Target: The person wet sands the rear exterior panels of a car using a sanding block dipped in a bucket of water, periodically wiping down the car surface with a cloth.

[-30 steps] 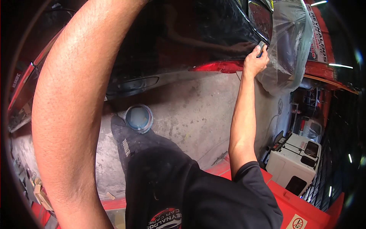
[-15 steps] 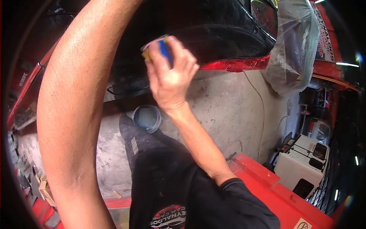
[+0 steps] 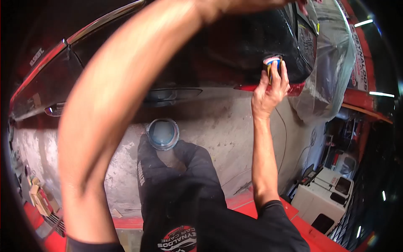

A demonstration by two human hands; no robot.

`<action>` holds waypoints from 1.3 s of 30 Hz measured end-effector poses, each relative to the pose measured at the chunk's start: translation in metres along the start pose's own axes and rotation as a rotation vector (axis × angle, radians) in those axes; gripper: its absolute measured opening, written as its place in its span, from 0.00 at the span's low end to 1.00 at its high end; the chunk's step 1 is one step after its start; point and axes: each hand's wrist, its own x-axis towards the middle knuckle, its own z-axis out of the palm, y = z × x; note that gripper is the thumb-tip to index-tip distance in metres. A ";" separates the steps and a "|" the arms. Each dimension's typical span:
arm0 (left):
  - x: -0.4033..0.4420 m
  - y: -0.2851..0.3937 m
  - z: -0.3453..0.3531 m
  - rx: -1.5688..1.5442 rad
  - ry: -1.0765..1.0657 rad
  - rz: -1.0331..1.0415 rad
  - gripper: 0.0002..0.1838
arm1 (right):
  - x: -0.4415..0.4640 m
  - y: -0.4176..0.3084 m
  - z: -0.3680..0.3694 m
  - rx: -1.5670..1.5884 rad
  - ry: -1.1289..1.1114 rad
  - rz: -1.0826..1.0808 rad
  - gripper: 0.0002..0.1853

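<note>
My right hand (image 3: 270, 94) is wrapped round a blue and yellow sanding block (image 3: 273, 63) with a pale pinkish top. It presses the block against the black car panel (image 3: 243, 46), close to the red strip along the panel's lower edge. My left arm stretches up across the view. At the top edge my left hand (image 3: 268, 4) is mostly cut off, near the window end of the panel; its grip is hidden. Below, by my knees, stands a round tub (image 3: 163, 133) of greyish liquid.
Clear plastic sheeting (image 3: 329, 75) hangs over the car's right part. A red metal structure (image 3: 310, 224) lies behind my right arm. Farther right is a white boxy vehicle (image 3: 321, 195). Cardboard pieces (image 3: 40, 197) lie at the left, and a thin cable (image 3: 282, 147) crosses the concrete floor.
My right hand has moved right along the panel with the sanding block. My left arm has swung to the right, bringing part of the left hand into view at the top.
</note>
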 end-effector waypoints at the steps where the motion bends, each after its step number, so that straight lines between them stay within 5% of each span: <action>1: -0.016 0.009 -0.005 -0.083 0.119 -0.015 0.08 | 0.001 0.005 -0.006 0.005 -0.034 -0.049 0.25; 5: -0.168 0.173 -0.085 0.027 0.038 -0.765 0.08 | 0.035 0.025 -0.004 0.111 -0.127 -0.499 0.28; 7: -0.286 0.277 -0.115 0.200 -0.037 -1.334 0.07 | 0.052 0.057 -0.003 0.127 -0.172 -0.694 0.22; 8: -0.361 0.347 -0.127 0.186 0.169 -1.723 0.07 | 0.058 0.069 -0.004 0.133 -0.186 -0.794 0.21; 9: -0.430 0.422 -0.147 0.254 0.317 -1.866 0.09 | 0.058 0.082 -0.003 0.136 -0.185 -0.841 0.19; 10: -0.475 0.499 -0.161 0.364 0.384 -1.934 0.11 | 0.061 0.092 -0.003 0.135 -0.203 -0.904 0.20; 14: -0.524 0.714 -0.189 0.945 -0.315 -2.309 0.03 | 0.095 0.051 0.008 0.144 -0.220 -0.997 0.19; 18: -0.569 0.844 -0.147 0.905 -0.566 -2.410 0.15 | 0.085 0.046 0.010 0.148 -0.172 -0.943 0.17; 20: -0.567 0.862 -0.104 0.699 -0.208 -2.429 0.15 | 0.065 0.081 0.012 0.177 -0.132 -0.961 0.19; 23: -0.551 0.821 -0.077 0.498 -0.476 -2.450 0.12 | 0.080 0.050 0.014 0.181 -0.174 -0.982 0.20; 26: -0.583 0.780 -0.063 0.420 -0.131 -2.494 0.10 | 0.116 -0.033 0.033 0.171 -0.116 -1.058 0.24; 29: -0.621 0.788 -0.043 0.597 -0.124 -2.340 0.12 | 0.113 -0.033 0.031 0.220 -0.119 -1.018 0.21; 33: -0.591 0.806 -0.010 0.553 -0.250 -2.430 0.20 | 0.077 0.037 0.021 0.230 -0.119 -0.987 0.20; 37: -0.560 0.797 -0.008 0.499 -0.306 -2.549 0.24 | 0.131 -0.051 0.033 0.221 -0.046 -1.016 0.22; 39: -0.560 0.792 -0.015 0.466 -0.101 -2.599 0.25 | 0.146 -0.078 0.049 0.232 0.020 -1.042 0.24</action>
